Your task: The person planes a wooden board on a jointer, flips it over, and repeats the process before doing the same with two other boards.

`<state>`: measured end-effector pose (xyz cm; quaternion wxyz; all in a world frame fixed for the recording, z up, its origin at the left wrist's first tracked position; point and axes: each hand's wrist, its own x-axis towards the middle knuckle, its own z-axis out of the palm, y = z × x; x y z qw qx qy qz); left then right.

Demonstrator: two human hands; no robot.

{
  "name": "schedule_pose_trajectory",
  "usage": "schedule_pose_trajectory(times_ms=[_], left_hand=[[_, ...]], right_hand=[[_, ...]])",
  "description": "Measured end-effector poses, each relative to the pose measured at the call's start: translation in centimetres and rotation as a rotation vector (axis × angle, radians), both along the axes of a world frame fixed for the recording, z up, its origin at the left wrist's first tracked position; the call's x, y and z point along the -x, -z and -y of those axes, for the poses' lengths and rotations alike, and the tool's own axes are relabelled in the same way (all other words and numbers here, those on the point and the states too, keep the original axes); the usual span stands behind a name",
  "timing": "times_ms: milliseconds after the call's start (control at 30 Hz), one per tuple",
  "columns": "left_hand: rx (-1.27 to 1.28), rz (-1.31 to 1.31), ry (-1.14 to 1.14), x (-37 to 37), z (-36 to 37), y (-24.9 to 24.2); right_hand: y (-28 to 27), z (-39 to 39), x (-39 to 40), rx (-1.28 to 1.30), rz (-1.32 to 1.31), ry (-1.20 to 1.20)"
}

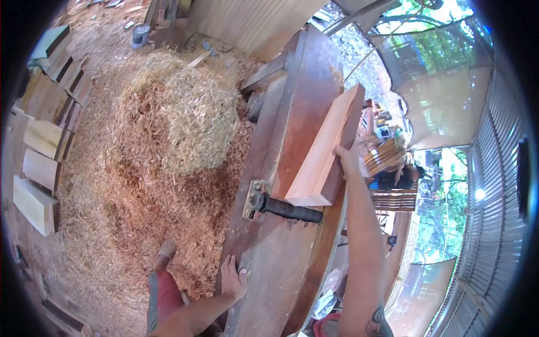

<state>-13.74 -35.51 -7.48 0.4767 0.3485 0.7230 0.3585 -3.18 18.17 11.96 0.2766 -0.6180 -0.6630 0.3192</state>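
Observation:
A thick wooden board point(325, 149) lies tilted in view on the far part of a long machine table point(306, 84), beyond a dark cylindrical cutter point(289, 209) that crosses the table. My right hand point(348, 160) grips the board's right side near its middle; part of its fingers is hidden. On the near part of the table, my left hand point(233, 278) rests flat at the left edge with its fingers spread, holding nothing. A metal bearing block point(256, 200) stands at the cutter's left end, a little beyond my left hand.
A large heap of wood shavings point(191, 118) lies left of the table. Wooden blocks point(39, 165) stand in a row at the far left. A bucket point(140, 36) is at the back. Another person point(393, 178) is at the right, near stacked wood point(384, 157).

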Motion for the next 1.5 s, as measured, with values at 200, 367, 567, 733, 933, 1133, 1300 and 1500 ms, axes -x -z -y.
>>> schedule_pose_trajectory(times_ms=[200, 367, 567, 733, 933, 1133, 1300, 1500], left_hand=[[0.004, -0.014, 0.003, 0.2, -0.2, -0.6], [0.002, -0.032, 0.003, 0.0, -0.3, -0.6], [0.014, -0.033, 0.014, 0.1, -0.2, -0.4], [0.008, -0.038, 0.013, -0.2, -0.1, 0.1], [-0.086, -0.04, 0.005, -0.1, 0.1, 0.9], [0.044, -0.039, 0.586, 10.7, 0.2, 4.4], [0.312, -0.597, 0.378, 29.9, 24.2, 1.6], [0.979, -0.561, 0.17, 41.4, 70.9, 5.0]], right_hand=[[-0.8, 0.4, -2.7, 0.176, -0.102, 0.113], [2.6, -2.6, -4.3, 0.059, 0.118, 0.187], [-0.5, -0.7, -2.4, 0.105, 0.163, 0.128], [-7.6, 10.7, -2.8, 0.262, 0.053, 0.085], [-17.8, 37.3, -3.5, 0.235, 0.067, -0.036], [-22.2, 65.8, -9.1, 0.287, 0.034, -0.058], [-19.5, 84.6, -15.3, 0.306, 0.002, -0.072], [-15.7, 99.0, -16.5, 0.303, -0.07, -0.192]])
